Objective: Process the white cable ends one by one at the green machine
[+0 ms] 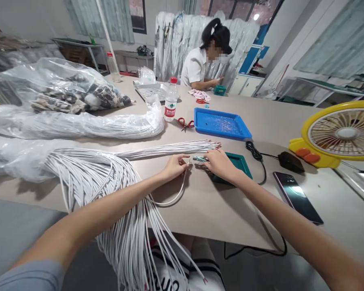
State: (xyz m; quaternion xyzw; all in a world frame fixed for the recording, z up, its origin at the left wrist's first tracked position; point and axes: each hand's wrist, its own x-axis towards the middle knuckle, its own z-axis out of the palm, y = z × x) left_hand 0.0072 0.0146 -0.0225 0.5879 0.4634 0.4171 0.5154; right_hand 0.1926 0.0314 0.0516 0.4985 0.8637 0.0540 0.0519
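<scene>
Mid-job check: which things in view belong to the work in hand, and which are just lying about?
In the work:
- white cable, its end at the left hand
- small hand tool in the right hand
- loose cable bundle, probably the supply

Apparently just lying about:
- phone
- yellow fan
- red-capped bottle

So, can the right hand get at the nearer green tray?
Likely yes: the green tray sits close beside the right hand, nothing visible between, though that hand holds a tool.
</scene>
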